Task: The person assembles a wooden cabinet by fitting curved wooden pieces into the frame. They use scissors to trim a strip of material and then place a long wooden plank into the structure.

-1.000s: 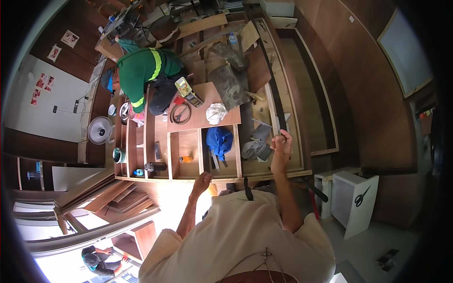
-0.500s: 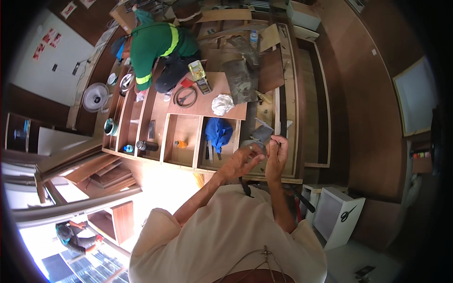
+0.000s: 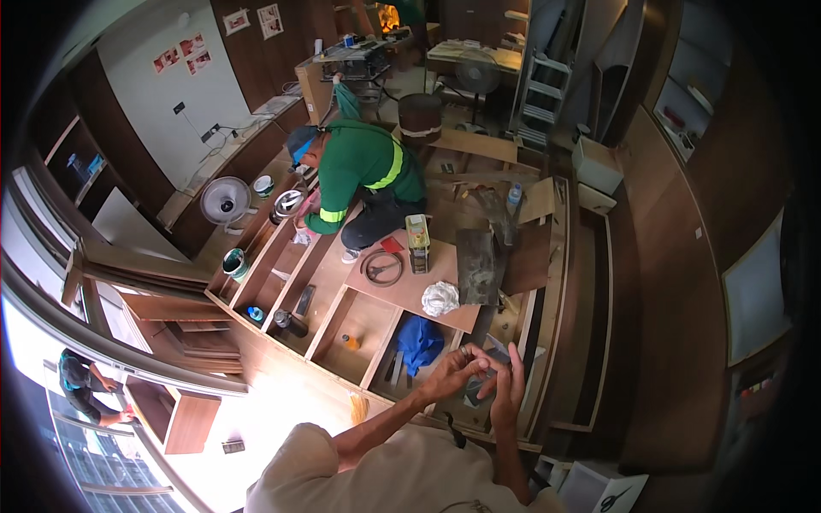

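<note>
Right of the blue cloth [image 3: 419, 342], left hand [image 3: 450, 376] points rightward, together with forward-pointing right hand [image 3: 506, 395]; grip cannot be told. Cloth's long axis runs fore-aft.

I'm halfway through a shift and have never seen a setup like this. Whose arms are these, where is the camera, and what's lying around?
There's no machine: these are a person's two bare hands. The camera is a wide fisheye worn on their head, looking down, so straight edges bend and the forearms enter from below.

The left hand and right hand are close together, fingers meeting or nearly so. I can't tell whether something small is held between them.

Ahead is a wooden frame divided into compartments. A blue cloth and an orange bottle lie in separate ones. A crumpled white bundle rests on a brown panel. A co-worker in green crouches beyond.
</note>
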The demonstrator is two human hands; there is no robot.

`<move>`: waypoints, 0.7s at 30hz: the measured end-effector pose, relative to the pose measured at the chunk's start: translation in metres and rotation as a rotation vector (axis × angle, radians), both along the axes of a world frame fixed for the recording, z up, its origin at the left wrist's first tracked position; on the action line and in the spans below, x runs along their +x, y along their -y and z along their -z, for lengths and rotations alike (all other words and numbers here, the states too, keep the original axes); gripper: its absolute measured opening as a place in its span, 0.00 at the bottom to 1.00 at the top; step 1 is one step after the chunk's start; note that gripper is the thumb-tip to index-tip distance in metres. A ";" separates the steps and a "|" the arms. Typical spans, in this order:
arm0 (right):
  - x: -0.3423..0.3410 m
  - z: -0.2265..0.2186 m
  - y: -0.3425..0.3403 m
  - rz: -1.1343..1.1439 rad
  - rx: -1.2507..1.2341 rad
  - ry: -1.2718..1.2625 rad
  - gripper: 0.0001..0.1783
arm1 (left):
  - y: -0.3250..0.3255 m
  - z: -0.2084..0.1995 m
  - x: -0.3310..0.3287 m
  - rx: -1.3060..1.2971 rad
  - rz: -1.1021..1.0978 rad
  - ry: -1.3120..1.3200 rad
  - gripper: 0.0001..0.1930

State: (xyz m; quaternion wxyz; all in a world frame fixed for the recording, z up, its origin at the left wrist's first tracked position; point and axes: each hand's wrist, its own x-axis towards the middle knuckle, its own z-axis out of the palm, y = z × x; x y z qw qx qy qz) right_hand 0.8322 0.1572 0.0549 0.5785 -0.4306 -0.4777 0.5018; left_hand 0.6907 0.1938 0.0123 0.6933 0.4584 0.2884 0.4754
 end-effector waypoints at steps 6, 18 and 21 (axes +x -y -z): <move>-0.005 -0.001 0.008 0.042 0.073 0.122 0.27 | 0.004 -0.003 -0.004 -0.021 0.064 0.073 0.10; -0.018 0.005 0.018 0.111 0.170 0.463 0.23 | 0.018 -0.028 -0.009 -0.199 -0.030 0.146 0.11; -0.019 0.004 0.021 0.049 0.189 0.549 0.24 | 0.016 -0.016 -0.017 -0.141 -0.023 0.102 0.10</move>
